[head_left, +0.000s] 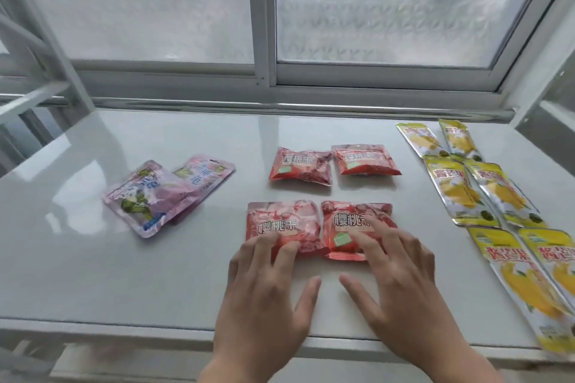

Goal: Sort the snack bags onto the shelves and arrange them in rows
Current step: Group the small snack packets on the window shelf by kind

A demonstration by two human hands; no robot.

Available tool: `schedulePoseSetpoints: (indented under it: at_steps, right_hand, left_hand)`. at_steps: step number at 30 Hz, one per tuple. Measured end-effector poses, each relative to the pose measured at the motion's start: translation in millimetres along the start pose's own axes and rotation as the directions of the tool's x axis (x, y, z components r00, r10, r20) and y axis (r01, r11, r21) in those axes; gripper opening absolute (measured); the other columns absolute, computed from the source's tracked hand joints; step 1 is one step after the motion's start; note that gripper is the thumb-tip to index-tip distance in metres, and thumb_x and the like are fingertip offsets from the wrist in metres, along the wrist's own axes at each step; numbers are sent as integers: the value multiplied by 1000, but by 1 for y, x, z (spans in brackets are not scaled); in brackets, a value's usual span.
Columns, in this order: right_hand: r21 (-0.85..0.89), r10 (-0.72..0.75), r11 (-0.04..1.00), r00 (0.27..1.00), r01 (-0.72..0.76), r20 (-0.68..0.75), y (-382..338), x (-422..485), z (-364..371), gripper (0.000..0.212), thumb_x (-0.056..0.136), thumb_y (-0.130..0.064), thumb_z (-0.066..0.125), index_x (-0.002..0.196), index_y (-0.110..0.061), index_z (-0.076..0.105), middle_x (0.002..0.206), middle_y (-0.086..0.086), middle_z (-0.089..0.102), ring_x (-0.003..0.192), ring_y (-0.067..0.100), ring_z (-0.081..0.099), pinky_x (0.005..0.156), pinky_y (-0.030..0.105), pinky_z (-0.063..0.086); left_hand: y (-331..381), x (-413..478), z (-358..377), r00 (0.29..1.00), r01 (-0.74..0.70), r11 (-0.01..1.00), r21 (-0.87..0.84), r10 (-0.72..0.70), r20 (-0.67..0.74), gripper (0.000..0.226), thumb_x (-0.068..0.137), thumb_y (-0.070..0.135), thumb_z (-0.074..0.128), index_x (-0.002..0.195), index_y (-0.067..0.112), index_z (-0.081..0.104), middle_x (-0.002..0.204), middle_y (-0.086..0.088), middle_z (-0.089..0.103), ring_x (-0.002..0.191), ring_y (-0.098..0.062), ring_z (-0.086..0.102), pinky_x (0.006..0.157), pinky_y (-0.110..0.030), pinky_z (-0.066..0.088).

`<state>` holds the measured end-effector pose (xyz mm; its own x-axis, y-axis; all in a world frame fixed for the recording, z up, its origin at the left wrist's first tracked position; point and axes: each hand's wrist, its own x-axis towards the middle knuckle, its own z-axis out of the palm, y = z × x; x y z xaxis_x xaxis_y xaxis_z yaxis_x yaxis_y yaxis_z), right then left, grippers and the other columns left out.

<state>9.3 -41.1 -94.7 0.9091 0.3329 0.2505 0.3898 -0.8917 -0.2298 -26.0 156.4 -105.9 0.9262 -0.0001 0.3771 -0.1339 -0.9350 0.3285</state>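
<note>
On the shelf [124,274], four glossy red bags [281,224], white lettering

Shelf top [93,258]: bare at front left and along the back strip under the window frame [267,71]. Open lane between pink bags [161,196] and red bags [300,166]; narrower lane between the red bags and yellow bags [485,193]. Yellow bags fill the right side, back to front edge; slanted metal upright [59,62] blocks the far-left corner.

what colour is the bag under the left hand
The bag under the left hand is red with white lettering, shown in the head view.
</note>
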Motion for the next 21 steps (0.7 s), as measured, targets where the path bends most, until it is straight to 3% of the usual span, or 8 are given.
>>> schedulePoseSetpoints:
  at_steps: [5,8,10,12,14,17,19,21]
  right_hand:
    - [-28,-27,999,1000,26,-13,-1,1,4,47,85,-55,47,122,-28,56,133,-4,50,122,18,44,99,35,29]
    - [10,-32,999,993,33,-112,0,4,2,42,84,-54,49,117,-31,61,132,-8,53,123,15,46,98,38,29]
    - [104,42,994,972,-18,-229,6,22,-7,37,84,-51,49,111,-31,63,129,-11,55,120,13,48,95,36,31]
    - [144,132,985,957,-97,-258,18,56,-17,43,84,-52,45,116,-30,61,133,-7,54,122,16,47,95,37,33]
    - [127,209,973,968,-191,-142,30,96,-20,51,88,-55,43,132,-30,52,149,-2,40,134,20,35,105,45,30]
    - [23,264,963,958,-268,112,41,138,-11,59,94,-60,33,148,-35,29,161,-2,15,146,19,13,116,53,12]
    - [-49,250,968,940,-246,232,41,142,-7,59,95,-63,25,148,-38,25,161,-4,13,148,17,7,116,58,6]
    - [-88,219,975,939,-203,264,35,133,-8,57,95,-62,21,147,-39,25,161,-5,14,148,16,6,115,59,6]
  left_hand:
    - [-2,2,0,999,-16,999,-42,18,30,50,80,55,54,117,21,61,121,0,52,114,-24,50,97,-33,35]
    - [-7,6,-2,998,-17,987,-158,7,-62,48,78,54,56,115,23,64,124,3,56,115,-21,52,98,-34,36]
    - [-14,23,-9,994,0,967,-256,-28,-107,47,81,54,52,118,25,63,127,8,55,118,-16,49,100,-34,36]
    - [-19,55,-15,998,-14,970,-242,0,-59,54,85,57,43,128,27,57,136,10,51,127,-11,41,107,-27,30]
    - [-20,93,-17,996,-62,981,-186,72,48,65,87,61,35,141,28,46,148,8,42,137,-9,30,112,-24,19]
    - [-20,139,-4,954,-102,994,-44,110,278,67,95,63,27,152,29,25,160,5,22,146,-12,15,118,-33,9]
    - [-23,146,3,912,-141,987,71,102,396,70,94,67,19,153,29,22,162,4,17,148,-13,13,121,-39,6]
    - [-28,138,2,886,-149,980,132,73,458,79,88,74,9,153,31,24,162,4,14,148,-13,12,121,-41,2]
